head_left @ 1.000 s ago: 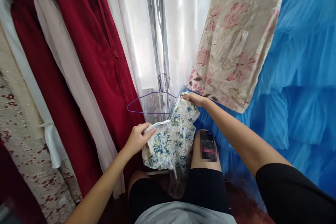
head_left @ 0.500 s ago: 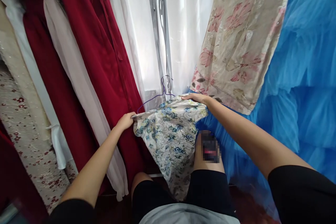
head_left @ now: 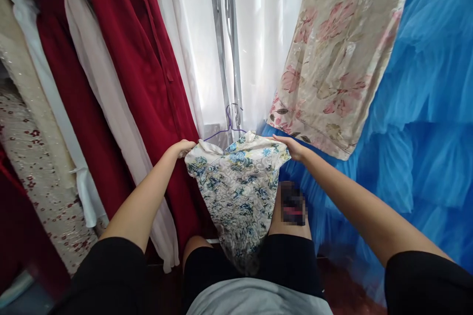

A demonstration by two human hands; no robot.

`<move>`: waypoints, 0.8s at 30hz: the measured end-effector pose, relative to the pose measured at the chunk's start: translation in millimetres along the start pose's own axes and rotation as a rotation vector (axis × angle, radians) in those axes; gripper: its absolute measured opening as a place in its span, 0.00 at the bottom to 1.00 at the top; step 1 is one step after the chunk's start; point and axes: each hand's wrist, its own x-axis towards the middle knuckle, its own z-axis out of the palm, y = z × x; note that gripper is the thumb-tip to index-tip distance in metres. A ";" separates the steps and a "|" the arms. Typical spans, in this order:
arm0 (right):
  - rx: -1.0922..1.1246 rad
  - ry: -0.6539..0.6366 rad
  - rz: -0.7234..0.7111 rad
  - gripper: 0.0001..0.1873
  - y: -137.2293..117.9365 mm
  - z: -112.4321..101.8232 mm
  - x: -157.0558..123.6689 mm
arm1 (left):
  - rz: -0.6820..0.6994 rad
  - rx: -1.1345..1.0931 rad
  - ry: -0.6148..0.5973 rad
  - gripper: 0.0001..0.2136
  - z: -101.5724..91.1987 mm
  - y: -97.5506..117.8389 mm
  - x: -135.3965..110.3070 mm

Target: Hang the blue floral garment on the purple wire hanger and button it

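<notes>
A white garment with blue and yellow flowers (head_left: 240, 182) is spread between my hands, its lower part hanging between my legs. A thin purple hanger (head_left: 229, 120) rises from its neckline, and both shoulders now drape over the hanger's arms. My left hand (head_left: 182, 148) is closed on the left shoulder edge. At the other shoulder my right hand (head_left: 290, 145) grips the edge, thumb side along the top. The hanger's hook stands free above the cloth.
Dark red dresses (head_left: 148, 69) and a pale pink one (head_left: 103, 74) hang on the left. On the right hang a beige flowered cloth (head_left: 332, 59) and a blue ruffled tulle dress (head_left: 417, 108). A grey metal stand (head_left: 225, 34) stands before a white curtain (head_left: 258, 19).
The garment's left shoulder has come up over the hanger's left arm, which was bare before. My left hand rose slightly, and my right hand shifted outward to the shoulder edge.
</notes>
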 end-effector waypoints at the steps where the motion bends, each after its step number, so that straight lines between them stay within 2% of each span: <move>1: -0.016 0.000 0.001 0.18 3.6 -6.8 -6.6 | -0.026 -0.011 -0.024 0.09 -4.7 -1.1 -5.4; 3: -0.055 -0.015 0.008 0.16 7.8 -17.3 -17.6 | -0.036 -0.054 -0.074 0.10 -10.5 1.5 -14.8; 6: -0.058 0.005 -0.055 0.15 2.8 -20.7 -21.5 | 0.048 -0.164 -0.139 0.12 -9.5 16.5 -25.4; 9: 0.024 0.139 -0.197 0.13 -15.6 -8.8 -9.1 | 0.192 -0.279 -0.175 0.20 -3.1 36.5 -33.8; 12: 0.072 0.260 -0.294 0.15 -37.0 17.6 5.9 | 0.443 -0.238 -0.200 0.24 0.3 48.8 -40.6; 13: 0.068 0.278 -0.316 0.16 -42.5 29.4 7.6 | 0.530 -0.160 -0.163 0.23 0.5 49.7 -42.5; 15: 0.033 0.268 -0.361 0.18 -49.7 56.1 2.0 | 0.624 0.004 0.017 0.20 0.0 46.4 -46.2; 16: -0.005 0.227 -0.377 0.19 -51.5 70.3 -5.7 | 0.632 0.050 0.128 0.19 0.0 42.8 -48.3; 18: -0.146 0.038 -0.381 0.25 -52.4 98.0 -28.1 | 0.611 0.050 0.325 0.21 1.2 34.6 -53.1; 20: -0.379 -0.250 -0.364 0.31 -51.0 121.1 -52.2 | 0.594 -0.054 0.486 0.24 5.3 28.8 -58.9; 21: -0.514 -0.343 -0.383 0.31 -49.6 129.9 -61.7 | 0.590 -0.147 0.557 0.25 8.8 28.2 -62.3; 22: -0.654 -0.383 -0.427 0.30 -47.6 136.4 -68.1 | 0.585 -0.250 0.609 0.27 13.2 29.6 -66.1; 24: -0.910 -0.309 -0.583 0.31 -40.9 143.0 -70.4 | 0.583 -0.422 0.609 0.30 25.1 38.6 -76.2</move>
